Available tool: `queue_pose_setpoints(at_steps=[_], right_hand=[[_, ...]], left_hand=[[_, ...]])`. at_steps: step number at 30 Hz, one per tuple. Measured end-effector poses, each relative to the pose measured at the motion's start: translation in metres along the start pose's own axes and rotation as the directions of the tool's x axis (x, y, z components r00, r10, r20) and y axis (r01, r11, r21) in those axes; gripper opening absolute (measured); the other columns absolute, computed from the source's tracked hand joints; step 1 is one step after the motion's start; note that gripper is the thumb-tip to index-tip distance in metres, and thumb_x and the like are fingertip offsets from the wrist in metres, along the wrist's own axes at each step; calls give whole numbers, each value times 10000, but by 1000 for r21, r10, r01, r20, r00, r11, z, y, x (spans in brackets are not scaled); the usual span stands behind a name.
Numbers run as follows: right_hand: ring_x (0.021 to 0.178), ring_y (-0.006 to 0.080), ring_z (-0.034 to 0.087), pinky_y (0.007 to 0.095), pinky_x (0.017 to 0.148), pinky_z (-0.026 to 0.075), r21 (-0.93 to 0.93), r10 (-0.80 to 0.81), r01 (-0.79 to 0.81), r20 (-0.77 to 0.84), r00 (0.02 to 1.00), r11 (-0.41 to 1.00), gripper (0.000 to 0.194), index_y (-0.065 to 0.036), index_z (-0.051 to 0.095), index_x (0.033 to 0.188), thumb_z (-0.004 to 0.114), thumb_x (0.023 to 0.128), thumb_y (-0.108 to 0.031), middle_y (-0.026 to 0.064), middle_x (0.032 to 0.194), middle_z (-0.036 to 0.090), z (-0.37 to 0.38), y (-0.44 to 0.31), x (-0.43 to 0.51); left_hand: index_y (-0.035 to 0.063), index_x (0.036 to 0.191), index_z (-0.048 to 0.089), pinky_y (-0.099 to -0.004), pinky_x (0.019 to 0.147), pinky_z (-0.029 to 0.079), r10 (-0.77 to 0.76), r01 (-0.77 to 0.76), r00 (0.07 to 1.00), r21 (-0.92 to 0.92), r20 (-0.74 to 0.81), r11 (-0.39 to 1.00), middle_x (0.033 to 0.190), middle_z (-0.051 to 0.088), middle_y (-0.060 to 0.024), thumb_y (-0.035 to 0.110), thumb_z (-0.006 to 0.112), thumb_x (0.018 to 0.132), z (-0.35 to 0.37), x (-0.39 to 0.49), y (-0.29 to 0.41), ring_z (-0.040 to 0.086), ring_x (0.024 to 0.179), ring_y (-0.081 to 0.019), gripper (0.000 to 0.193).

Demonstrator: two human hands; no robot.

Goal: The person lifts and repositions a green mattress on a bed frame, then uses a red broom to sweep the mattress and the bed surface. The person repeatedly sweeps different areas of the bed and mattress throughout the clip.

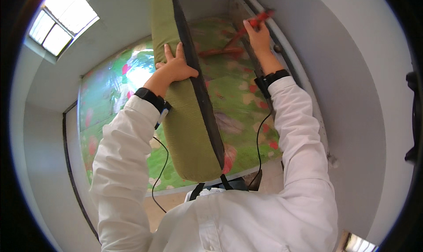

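Note:
A long olive-green upholstered cushion [195, 136] with a dark strip along its right side runs away from my body, over a surface with a patterned cover. My left hand [176, 67] lies on top of it, fingers spread and thumb reaching towards the dark strip. Farther right, my right hand [257, 37] grips a red long-handled tool [236, 40] by its upper end. Motion blurs the tool, so its exact kind is unclear. Its wide lower end is close to the patterned cover, right of the cushion; I cannot tell whether they touch.
The shiny green cover [241, 96] bears hearts and petals. Along its right side runs a raised frame with a pale rail [290, 53], close to the grey wall [347, 86]. Thin black cables [258, 143] hang from both wrist bands. A window [62, 17] is at upper left.

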State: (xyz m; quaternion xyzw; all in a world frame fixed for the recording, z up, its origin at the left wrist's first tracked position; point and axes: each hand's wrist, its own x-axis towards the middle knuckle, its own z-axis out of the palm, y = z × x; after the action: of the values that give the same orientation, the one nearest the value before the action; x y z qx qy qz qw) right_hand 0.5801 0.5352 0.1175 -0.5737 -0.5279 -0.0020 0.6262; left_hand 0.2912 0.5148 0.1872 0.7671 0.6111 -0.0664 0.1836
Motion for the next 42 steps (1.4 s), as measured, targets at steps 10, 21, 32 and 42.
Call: queue_pose_setpoints(at_steps=[10,21,32,42], right_hand=[[612,121,457,307,585,381,342,58,-85,86,995,936,259,-34,449,685,532,923,-97,29,647,499,17,26,-86],[573,100,459,267,567,393,487,217,-317,250,943,814,189,-43,457,692,455,880,-31,40,606,512,-219,-79,-159],[460,136,415,346,571,454,500,296,-143,-241,924,854,160,-51,472,709,551,848,-43,23,524,407,-279,-207,-126],[662,150,570,306,672,500,370,282,-259,-10,959,892,138,-38,540,823,613,888,-136,23,653,548,-173,-146,-158]], left_hand=[[236,1529,-29,-589,1047,271,-51,51,999,-13,0,999,1543,-166,-243,488,743,653,1,0,0,170,1312,-633,1194],[98,1519,-43,-502,1122,184,109,-105,993,-87,49,991,1499,-182,-335,443,717,706,-1,13,-8,-55,1421,-474,1165],[115,1526,32,-543,1098,192,205,-217,974,-134,-101,967,1519,-144,-318,551,698,680,16,34,-26,69,1437,-437,1161],[168,1523,138,-626,1087,157,226,-240,956,-55,-187,969,1556,18,-246,742,621,678,17,10,-28,132,1424,-446,1130]])
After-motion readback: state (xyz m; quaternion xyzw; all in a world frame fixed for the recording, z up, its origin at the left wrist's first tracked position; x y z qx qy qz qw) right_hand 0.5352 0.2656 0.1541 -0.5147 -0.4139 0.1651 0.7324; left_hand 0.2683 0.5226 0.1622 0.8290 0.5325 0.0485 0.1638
